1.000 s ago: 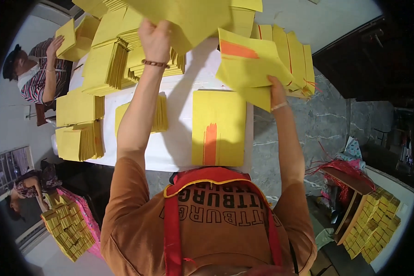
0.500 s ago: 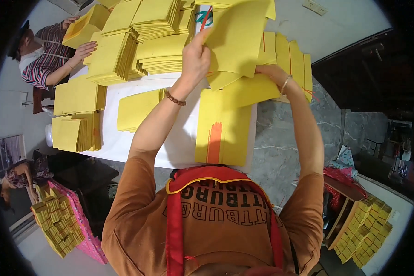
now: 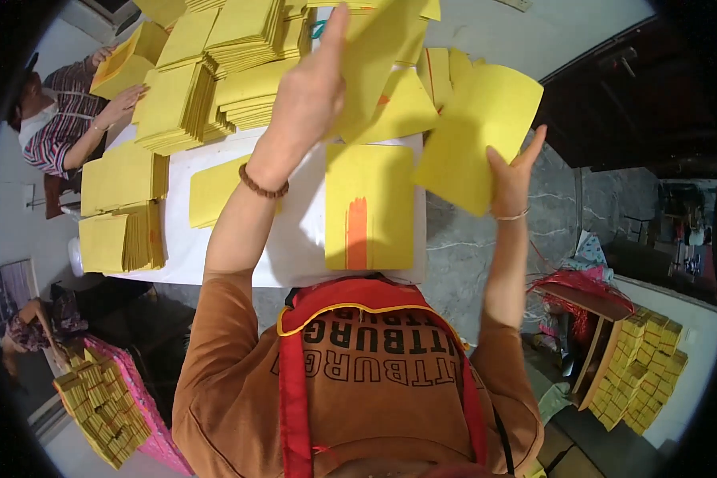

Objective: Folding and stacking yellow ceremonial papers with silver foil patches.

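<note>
My left hand point(image 3: 312, 94) is raised over the far part of the table, gripping the left edge of a shaded yellow paper sheet point(image 3: 376, 68); one finger points up along that edge and the others are partly hidden. To the right, my right hand point(image 3: 511, 182) pinches another yellow sheet point(image 3: 482, 131) by its right edge, thumb in front, holding it tilted above the floor side of the table. Between my arms, a flat yellow sheet point(image 3: 378, 175) with an orange-red brushed stripe point(image 3: 358, 235) lies at the table's near edge.
Stacks of folded yellow paper point(image 3: 171, 103) crowd the left and far side of the white-topped table point(image 3: 291, 231). A person in a striped top point(image 3: 70, 99) handles yellow paper at far left. Yellow bundles fill a pink-edged table point(image 3: 107, 398) and a right-hand pile point(image 3: 637, 370).
My right hand has drawn a yellow sheet away to the right and lifted it. My left hand has shifted left and upward in view, still at the shaded sheet.
</note>
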Demonstrator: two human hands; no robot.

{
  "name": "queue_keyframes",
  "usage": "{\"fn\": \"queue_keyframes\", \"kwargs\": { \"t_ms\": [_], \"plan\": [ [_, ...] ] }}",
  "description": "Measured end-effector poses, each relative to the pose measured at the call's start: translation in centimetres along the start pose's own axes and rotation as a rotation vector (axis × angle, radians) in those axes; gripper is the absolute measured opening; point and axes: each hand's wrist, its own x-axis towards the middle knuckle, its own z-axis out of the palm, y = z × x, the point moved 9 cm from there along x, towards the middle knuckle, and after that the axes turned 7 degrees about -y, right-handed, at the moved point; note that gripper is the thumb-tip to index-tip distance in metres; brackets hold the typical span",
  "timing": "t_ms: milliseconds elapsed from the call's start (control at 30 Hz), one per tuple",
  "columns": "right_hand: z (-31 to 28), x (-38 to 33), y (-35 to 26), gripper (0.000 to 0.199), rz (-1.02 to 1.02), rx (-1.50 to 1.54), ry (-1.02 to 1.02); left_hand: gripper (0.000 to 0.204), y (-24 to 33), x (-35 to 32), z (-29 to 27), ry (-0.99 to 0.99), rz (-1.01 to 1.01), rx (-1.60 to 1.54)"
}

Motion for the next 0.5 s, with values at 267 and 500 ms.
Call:
{"fn": "queue_keyframes", "kwargs": {
  "t_ms": [267,500],
  "plan": [
    [7.6,-10.0,11.9,0.067,0.340,0.695,0.056,0.064,7.8,-8.5,7.3,-0.491,0.205,0.410],
    [8.9,-12.2,12.8,0.058,0.381,0.585,-0.016,0.057,5.6,-10.9,8.5,-0.604,0.109,0.464]
  ]
}}
